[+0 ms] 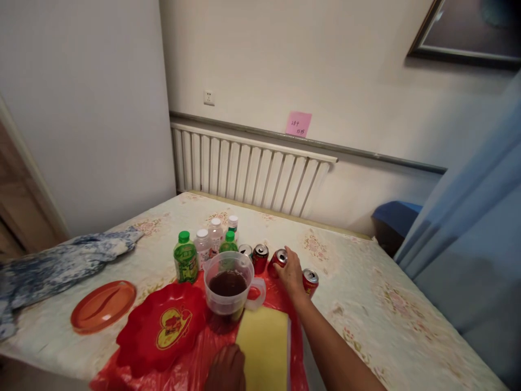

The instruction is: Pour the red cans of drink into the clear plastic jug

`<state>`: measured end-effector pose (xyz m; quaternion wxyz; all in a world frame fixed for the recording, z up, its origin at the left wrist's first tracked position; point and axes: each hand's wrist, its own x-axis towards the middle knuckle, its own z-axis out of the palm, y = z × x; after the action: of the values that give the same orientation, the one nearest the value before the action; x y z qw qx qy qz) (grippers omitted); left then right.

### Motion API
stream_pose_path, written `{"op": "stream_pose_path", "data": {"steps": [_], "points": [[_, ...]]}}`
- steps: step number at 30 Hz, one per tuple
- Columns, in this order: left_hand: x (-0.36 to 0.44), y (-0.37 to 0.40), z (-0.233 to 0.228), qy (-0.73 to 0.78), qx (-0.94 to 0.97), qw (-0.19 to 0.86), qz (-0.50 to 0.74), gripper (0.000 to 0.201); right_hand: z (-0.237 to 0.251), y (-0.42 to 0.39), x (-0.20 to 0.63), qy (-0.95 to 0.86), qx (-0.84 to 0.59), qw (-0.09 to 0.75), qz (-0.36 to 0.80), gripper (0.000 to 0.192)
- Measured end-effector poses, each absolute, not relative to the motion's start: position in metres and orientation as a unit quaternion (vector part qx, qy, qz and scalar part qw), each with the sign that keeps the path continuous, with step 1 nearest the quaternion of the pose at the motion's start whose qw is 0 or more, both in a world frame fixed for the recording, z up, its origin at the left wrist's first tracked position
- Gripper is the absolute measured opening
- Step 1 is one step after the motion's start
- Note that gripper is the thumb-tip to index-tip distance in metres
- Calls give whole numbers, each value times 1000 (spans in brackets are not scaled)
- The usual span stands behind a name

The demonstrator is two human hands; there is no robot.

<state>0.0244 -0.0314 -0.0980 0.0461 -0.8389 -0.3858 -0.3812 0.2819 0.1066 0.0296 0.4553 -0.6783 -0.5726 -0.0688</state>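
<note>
Orange plate (pixel 103 307) lies near the table (pixel 366 277)'s left edge. Red tray (pixel 140 336) sits flat on red plastic (pixel 183 377) toward the near edge; the sheet probably shields the cloth. Bottles (pixel 186 263) stand upright behind. Left hand (pixel 224 369) is at the near edge, blurred; cannot tell whether its fingers hold anything. Jug (pixel 229 301) of dark liquid has its handle turned right, presumably for easy reach. Yellow pad (pixel 262 347) runs to the near edge. Right hand (pixel 291 271) grips the red can (pixel 280 256) by its side, leaving the opening uncovered.
</note>
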Motion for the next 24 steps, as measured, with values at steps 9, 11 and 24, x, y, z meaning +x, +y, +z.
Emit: {"op": "stream_pose_path", "data": {"steps": [9,11,24], "points": [[24,-40,-72,-419,-844,-35,-334,29,33,-3,273,-517,-686,511,-17,65],[26,-44,-68,-443,-839,-61,-311,30,34,-33,266,-501,-683,532,10,65],[27,-49,-45,-479,-831,-125,-254,26,42,-139,239,-485,-692,526,96,64]]}}
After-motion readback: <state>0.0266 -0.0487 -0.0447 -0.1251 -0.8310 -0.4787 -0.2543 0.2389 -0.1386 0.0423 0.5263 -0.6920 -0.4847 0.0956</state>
